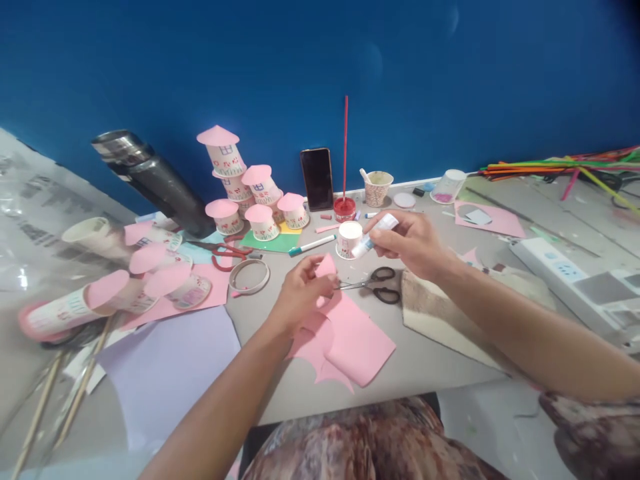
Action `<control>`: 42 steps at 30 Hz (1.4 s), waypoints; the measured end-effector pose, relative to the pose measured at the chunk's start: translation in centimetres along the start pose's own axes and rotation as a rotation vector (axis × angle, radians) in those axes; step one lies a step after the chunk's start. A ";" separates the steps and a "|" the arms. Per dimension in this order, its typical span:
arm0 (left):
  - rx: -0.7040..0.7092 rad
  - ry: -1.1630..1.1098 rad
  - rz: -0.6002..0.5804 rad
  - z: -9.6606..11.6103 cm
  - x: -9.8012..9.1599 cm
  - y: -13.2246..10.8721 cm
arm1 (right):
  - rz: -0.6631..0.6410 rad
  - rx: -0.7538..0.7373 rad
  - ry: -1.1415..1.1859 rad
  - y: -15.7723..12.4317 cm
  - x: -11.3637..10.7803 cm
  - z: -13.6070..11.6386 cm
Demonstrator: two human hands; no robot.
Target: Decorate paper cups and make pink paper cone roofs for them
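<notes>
The pink piece [326, 267] and the pink sheet [350, 340] near the desk's [430, 360] front edge are matt paper, and the desk itself is smooth, dull grey. The tube [373, 237] looks like glossy white plastic. The scissors [374, 283] have black plastic handles, and the flask [150, 177] by the left edge is shiny metal.

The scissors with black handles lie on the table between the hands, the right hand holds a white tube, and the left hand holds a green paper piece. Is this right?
Not quite. The head view shows that the paper piece in the left hand is pink, not green. The scissors do lie between the hands, and the right hand holds the white tube.
</notes>
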State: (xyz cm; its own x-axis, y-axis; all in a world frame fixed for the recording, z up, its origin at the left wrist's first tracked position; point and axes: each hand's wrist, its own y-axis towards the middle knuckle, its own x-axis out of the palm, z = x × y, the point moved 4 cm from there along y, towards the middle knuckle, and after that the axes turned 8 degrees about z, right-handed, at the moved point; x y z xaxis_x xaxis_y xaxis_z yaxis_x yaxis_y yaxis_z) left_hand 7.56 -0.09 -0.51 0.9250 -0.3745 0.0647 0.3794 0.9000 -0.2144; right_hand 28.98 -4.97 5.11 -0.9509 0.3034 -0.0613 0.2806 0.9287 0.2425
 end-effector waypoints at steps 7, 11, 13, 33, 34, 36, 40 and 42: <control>-0.365 -0.712 -0.085 -0.2 -0.7 0.4 | 0.125 0.177 0.427 1.0 2.1 3.6; -0.432 -0.765 -0.147 -1.2 -0.6 0.5 | 0.170 0.209 0.455 0.7 1.7 4.6; -0.454 -0.778 -0.170 -1.7 -0.6 0.6 | 0.212 0.215 0.479 0.8 1.7 4.7; -0.485 -0.900 -0.205 -1.7 -0.6 0.6 | 0.346 0.152 0.175 1.1 1.9 3.9; -0.475 -0.902 -0.183 -1.6 -0.7 0.7 | 0.326 0.100 0.050 0.4 2.3 4.0; -0.465 -0.902 -0.127 -1.4 -0.8 0.8 | 0.290 -0.060 -0.216 -0.9 3.1 3.9; -0.494 -0.906 -0.032 -1.4 -0.6 0.7 | 0.118 -0.410 -0.486 -2.5 4.2 2.9; -0.514 -0.920 -0.015 -1.4 -0.2 0.4 | 0.065 -0.513 -0.503 -2.9 4.3 2.5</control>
State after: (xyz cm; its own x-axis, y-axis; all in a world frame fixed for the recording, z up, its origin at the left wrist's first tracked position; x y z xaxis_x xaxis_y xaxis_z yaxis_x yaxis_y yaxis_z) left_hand 7.49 0.09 -2.00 0.6623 0.1221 0.7392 0.5350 0.6136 -0.5808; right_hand 24.42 -5.88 1.76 -0.7246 0.5311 -0.4392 0.1209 0.7254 0.6777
